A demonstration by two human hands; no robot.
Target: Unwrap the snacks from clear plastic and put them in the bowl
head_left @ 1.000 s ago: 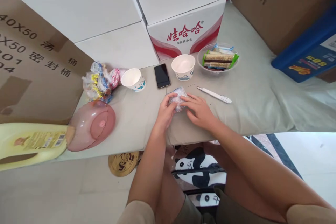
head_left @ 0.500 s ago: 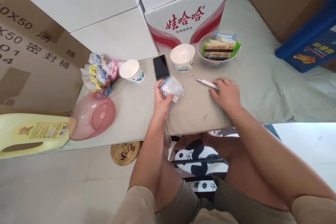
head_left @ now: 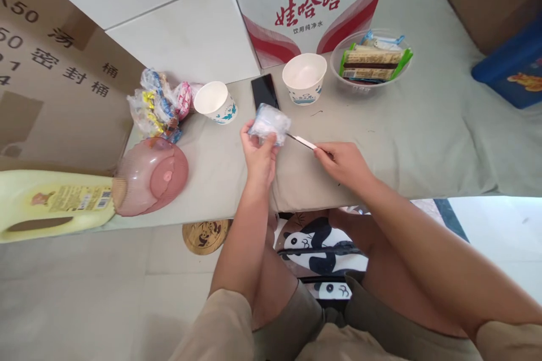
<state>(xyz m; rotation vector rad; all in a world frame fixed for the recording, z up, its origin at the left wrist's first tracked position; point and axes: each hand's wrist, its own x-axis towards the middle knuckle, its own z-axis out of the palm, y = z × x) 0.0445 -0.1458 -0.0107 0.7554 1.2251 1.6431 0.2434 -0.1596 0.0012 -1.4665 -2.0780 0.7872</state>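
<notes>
My left hand [head_left: 260, 152] is closed on a small clear plastic packet [head_left: 271, 122] with whitish and bluish contents that I cannot make out. In my right hand [head_left: 345, 162] is a slim white utility knife [head_left: 305, 142], pinched near its rear end. Its dark, thin tip reaches the packet's right edge; whether it touches the plastic is hard to tell. Just behind the packet lies a black phone [head_left: 264, 90], partly covered by it. Two white paper cups stand beyond my hands, one a left cup [head_left: 215, 102], the other a right cup [head_left: 305, 79].
Wrapped snack bars fill a clear bowl [head_left: 339, 62] at the back right. To the left are crumpled wrappers [head_left: 154, 107], a pink translucent bowl [head_left: 169, 175] and a yellow jug [head_left: 25, 197]. A white carton [head_left: 313, 17] borders the back of the cloth-covered surface [head_left: 423, 146].
My right hand has lifted the knife off the cloth and moved it left to the packet. The packet has risen slightly in my left hand. The view has shifted a little.
</notes>
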